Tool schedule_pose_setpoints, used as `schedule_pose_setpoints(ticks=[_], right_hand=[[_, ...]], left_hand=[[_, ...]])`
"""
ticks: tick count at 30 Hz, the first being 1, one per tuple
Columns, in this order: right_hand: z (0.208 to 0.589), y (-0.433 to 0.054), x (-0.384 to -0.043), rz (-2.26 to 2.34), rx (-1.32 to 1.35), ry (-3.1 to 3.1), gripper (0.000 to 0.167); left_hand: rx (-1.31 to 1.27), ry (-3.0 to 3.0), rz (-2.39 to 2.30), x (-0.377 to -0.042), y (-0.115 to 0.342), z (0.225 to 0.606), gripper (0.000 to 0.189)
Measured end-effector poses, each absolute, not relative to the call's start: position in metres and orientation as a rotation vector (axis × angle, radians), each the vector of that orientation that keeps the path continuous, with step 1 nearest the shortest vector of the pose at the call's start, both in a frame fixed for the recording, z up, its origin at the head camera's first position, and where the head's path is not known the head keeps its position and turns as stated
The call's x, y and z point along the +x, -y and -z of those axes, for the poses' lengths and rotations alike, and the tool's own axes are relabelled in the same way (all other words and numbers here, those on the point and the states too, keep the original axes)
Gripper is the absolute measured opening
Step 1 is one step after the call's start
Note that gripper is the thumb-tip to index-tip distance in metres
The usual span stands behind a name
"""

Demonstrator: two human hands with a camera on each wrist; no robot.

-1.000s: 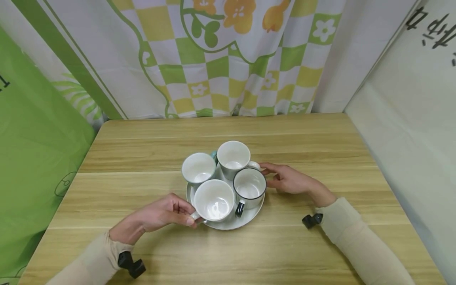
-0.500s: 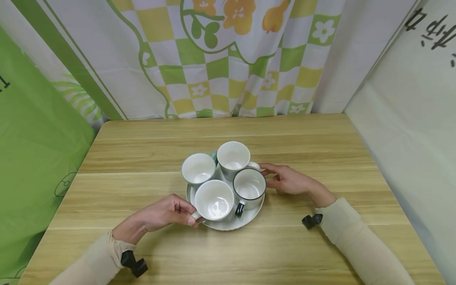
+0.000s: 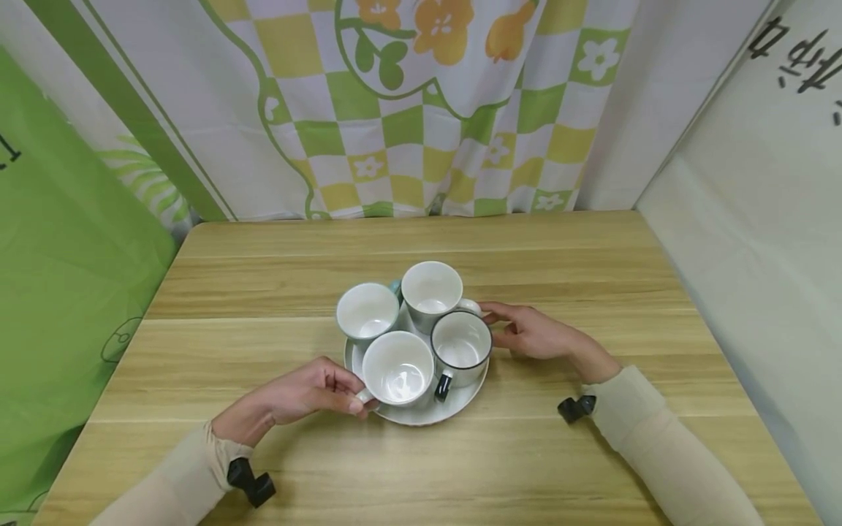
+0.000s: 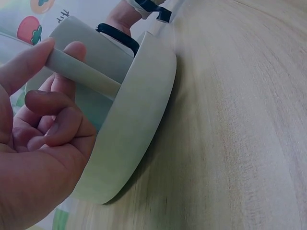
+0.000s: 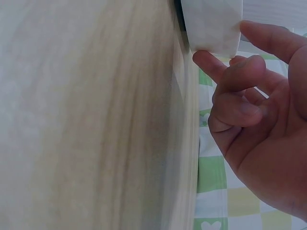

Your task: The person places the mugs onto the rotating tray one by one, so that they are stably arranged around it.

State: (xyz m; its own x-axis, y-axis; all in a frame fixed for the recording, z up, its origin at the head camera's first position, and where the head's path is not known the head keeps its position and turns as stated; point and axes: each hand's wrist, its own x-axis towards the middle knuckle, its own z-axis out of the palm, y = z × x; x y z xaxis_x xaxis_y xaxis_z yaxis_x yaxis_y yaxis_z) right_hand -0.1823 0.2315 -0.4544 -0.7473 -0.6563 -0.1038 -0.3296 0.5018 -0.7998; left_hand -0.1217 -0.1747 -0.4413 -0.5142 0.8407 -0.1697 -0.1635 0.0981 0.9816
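My left hand (image 3: pixel 305 394) pinches the handle of a wide white mug (image 3: pixel 397 369) at the front left of the group. In the left wrist view, thumb and finger meet at that handle (image 4: pixel 81 72), just over the wall of a round white plate (image 4: pixel 134 115). My right hand (image 3: pixel 536 330) is at the plate's right side, thumb and a finger reaching its edge, other fingers bent loosely. Close by stands a white mug with a black rim and black handle (image 3: pixel 463 347). Behind are a plain white mug (image 3: pixel 430 292) and a green-rimmed mug (image 3: pixel 367 314). All the mugs look empty.
The plate stands on a wood-grain table (image 3: pixel 263 277), near its middle. A checked curtain (image 3: pixel 421 131) hangs along the far edge. Green cloth (image 3: pixel 72 292) borders the left side, and a pale sheet (image 3: pixel 743 219) the right.
My left hand and the wide white mug have shifted slightly to the right, towards the black-rimmed mug. My right hand, the plate and the other mugs look unmoved.
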Motion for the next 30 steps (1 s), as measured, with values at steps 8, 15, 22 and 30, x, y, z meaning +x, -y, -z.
schedule_pose_setpoints(ticks=[8,15,22,30], right_hand=[[0.4540,-0.2315,-0.1831,1.129,-0.829,-2.361,0.056],[0.4550,-0.2310,-0.1835,1.125,-0.820,-2.357,0.056],[0.4541,-0.2310,-0.1844,1.138,-0.821,-2.354,0.055],[0.4528,-0.2327,-0.1854,1.102,-0.818,-2.371,0.055]], left_hand=[[0.682,-1.579,-1.532,-0.1236,0.1735,0.4410,0.029],[0.652,-1.601,-1.518,-0.1235,0.1724,0.4399,0.030],[0.623,-1.649,-1.461,-0.1246,0.1722,0.4361,0.032],[0.693,-1.785,-1.368,-0.1267,0.1739,0.4320,0.030]])
